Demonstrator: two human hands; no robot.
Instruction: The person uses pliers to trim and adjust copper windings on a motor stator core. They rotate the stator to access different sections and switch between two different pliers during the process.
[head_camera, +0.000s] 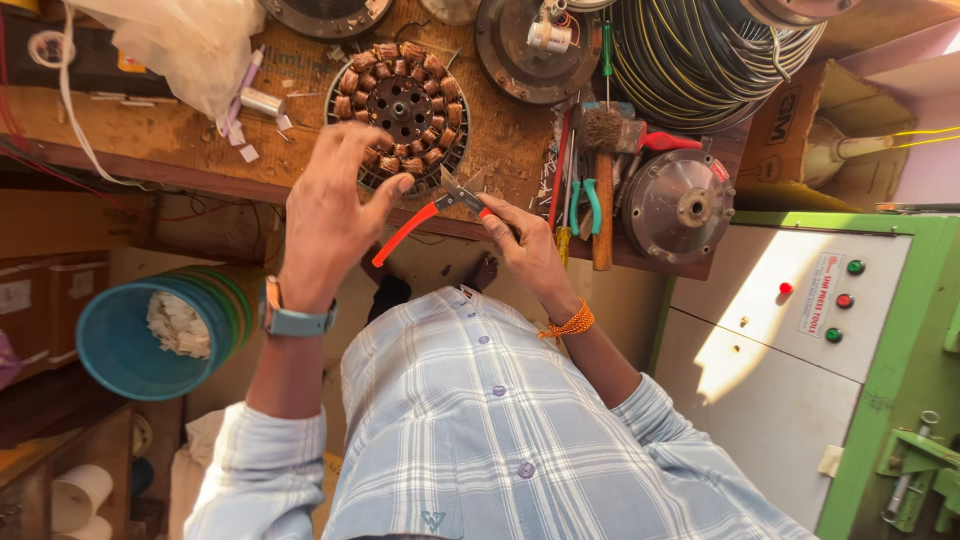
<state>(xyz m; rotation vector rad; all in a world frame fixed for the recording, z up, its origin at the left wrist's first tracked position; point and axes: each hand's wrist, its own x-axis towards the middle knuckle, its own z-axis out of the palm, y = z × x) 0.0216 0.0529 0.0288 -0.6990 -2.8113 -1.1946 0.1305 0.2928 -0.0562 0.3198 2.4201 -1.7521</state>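
The wooden workbench (170, 130) runs across in front of me, and I place everything else against the copper-wound stator (400, 100) lying on it near the front edge. Right of the stator and further back sits a big coil of black cable (700, 50); down and right of it stands a green-framed machine cabinet (800, 330) with coloured buttons. Below and left of the stator, off the bench, is a blue bucket (125, 345) with pale scraps in it. Right of the stator a round metal motor cover (680, 205) lies beside a wooden-handled hammer (603, 170).

My left hand (330, 205) is over the stator's near left edge, fingers curled onto the windings, thumb stretched toward the cutters. My right hand (525, 245), just below and right of the stator, has its fingers closed around one handle of the orange-handled cutters (440, 205); the other handle hangs free toward my left hand. The cutter blades stand open at the stator's near rim.
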